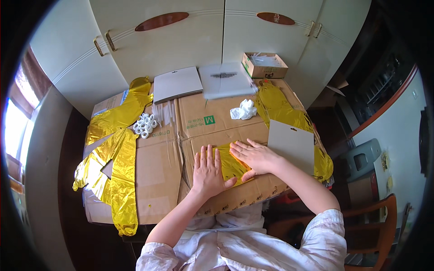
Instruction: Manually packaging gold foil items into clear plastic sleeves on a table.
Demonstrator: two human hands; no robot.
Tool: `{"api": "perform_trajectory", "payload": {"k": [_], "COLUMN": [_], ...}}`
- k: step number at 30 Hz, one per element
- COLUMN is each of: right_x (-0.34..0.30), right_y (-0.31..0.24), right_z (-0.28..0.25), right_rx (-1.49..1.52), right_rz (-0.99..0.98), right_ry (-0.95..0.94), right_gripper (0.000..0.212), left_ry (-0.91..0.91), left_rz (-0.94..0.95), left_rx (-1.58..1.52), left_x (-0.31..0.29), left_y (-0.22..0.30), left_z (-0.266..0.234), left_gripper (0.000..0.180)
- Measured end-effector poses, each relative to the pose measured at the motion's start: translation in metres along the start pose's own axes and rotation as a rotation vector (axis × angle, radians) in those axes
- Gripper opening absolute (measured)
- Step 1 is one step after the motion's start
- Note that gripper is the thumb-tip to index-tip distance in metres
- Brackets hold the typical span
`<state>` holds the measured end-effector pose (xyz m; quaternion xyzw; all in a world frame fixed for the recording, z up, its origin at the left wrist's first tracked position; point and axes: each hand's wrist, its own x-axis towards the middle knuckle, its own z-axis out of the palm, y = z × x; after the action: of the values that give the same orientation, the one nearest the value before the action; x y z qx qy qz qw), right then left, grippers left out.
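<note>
A folded piece of shiny gold foil (226, 165), which looks like a flat balloon, lies near the table's front edge. My left hand (209, 174) rests flat at its left side, fingers stretched out and thumb at the foil. Across its right part lies my right hand (254, 157), also flat with the fingers spread. A strip of orange shows beside the right palm; what it belongs to is partly hidden. Just right of that hand is a grey card (291, 145) with a hanging slot, lying partly over more gold foil balloons (282, 106).
Gold foil balloons (123, 167) cover the left side of the cardboard-topped table (158, 180). White ribbon rolls (145, 125) and clear straws (166, 113) sit near them. Behind are stacked grey cards (177, 83), clear bags (226, 82), a small carton (266, 71) and crumpled white material (244, 109).
</note>
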<state>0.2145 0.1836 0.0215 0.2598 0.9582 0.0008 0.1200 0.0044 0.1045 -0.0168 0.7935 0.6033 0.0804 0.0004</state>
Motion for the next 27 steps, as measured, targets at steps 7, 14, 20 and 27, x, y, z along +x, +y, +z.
{"api": "perform_trajectory", "payload": {"k": [7, 14, 20, 27], "right_x": [0.0, 0.001, -0.001, 0.0], "right_y": [0.002, 0.003, 0.007, 0.003], "right_z": [-0.003, -0.009, -0.006, -0.012], "right_rx": [0.052, 0.058, 0.063, 0.054], "right_rz": [-0.008, -0.005, -0.007, 0.0], "right_ry": [-0.033, -0.099, -0.108, -0.137], "right_gripper": [0.116, 0.127, 0.132, 0.131], "left_ry": [-0.082, -0.196, -0.182, -0.204], "left_rz": [0.088, 0.176, 0.213, 0.227], "left_rx": [-0.042, -0.012, -0.02, -0.022], "left_x": [0.0, 0.001, 0.001, -0.005], "left_y": [-0.014, -0.029, -0.031, -0.042], "left_z": [-0.006, -0.01, -0.019, -0.022], "left_gripper": [0.118, 0.13, 0.132, 0.131]}}
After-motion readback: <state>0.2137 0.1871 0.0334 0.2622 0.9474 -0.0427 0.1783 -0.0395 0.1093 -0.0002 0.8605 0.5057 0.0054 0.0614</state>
